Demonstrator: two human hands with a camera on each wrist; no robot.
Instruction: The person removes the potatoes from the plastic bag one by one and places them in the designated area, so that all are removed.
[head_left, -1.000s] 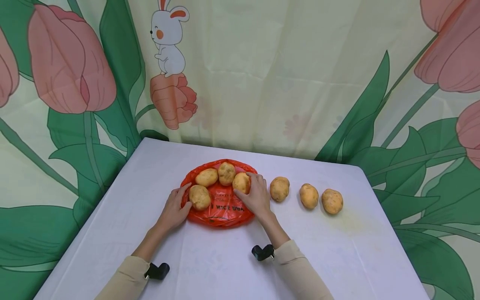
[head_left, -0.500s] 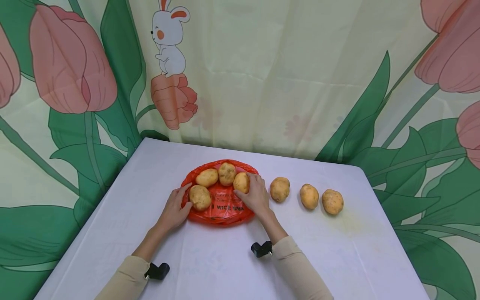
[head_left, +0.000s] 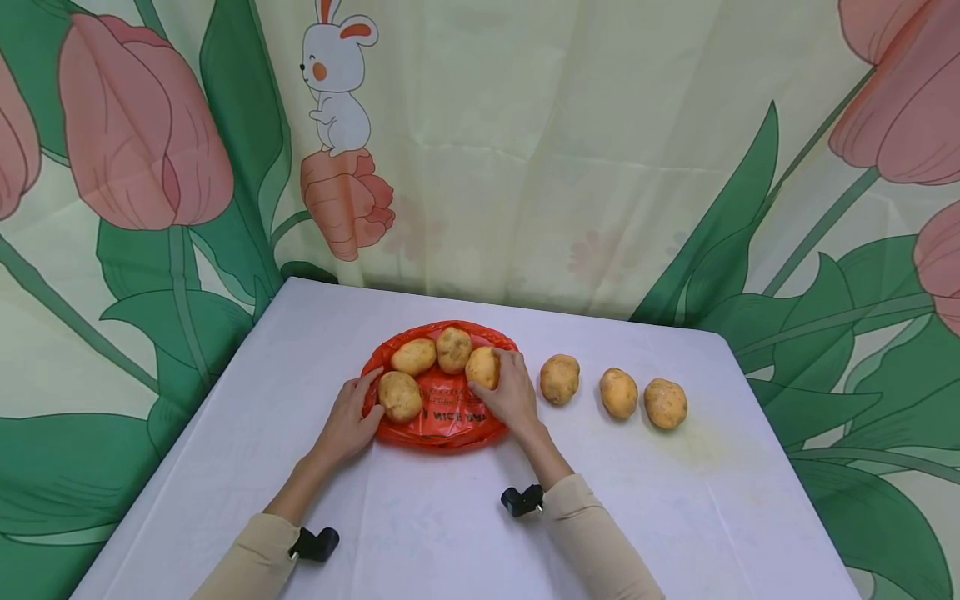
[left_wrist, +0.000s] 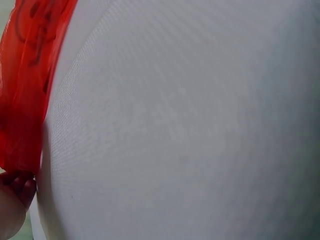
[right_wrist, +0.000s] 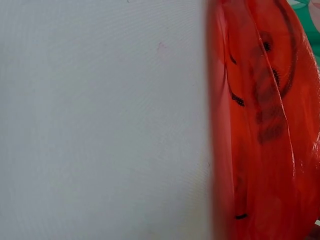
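A red plastic bag (head_left: 450, 425), its rim spread into a rounded opening, sits on the table with several potatoes inside. My left hand (head_left: 356, 414) holds the bag's left rim, its thumb close to a potato (head_left: 400, 397). In the left wrist view, curled fingers (left_wrist: 22, 189) meet the red plastic. Across the opening, my right hand (head_left: 514, 390) grips another potato (head_left: 482, 367) just inside the right rim; its palm hides part of that rim. Two more potatoes, one oval (head_left: 414, 357) and one rounder (head_left: 453, 349), lie along the far inner side.
Right of the bag, three loose potatoes stand in a row: a near one (head_left: 559, 379), a middle one (head_left: 618, 393) and a far-right one (head_left: 665, 404). White cloth (head_left: 420, 533) covers the table. A printed curtain (head_left: 525, 167) hangs behind its back edge.
Both hands keep nearly the same places. The right wrist has shifted very slightly forward, and the bag's near rim sits a touch farther back. The potatoes have not visibly moved.
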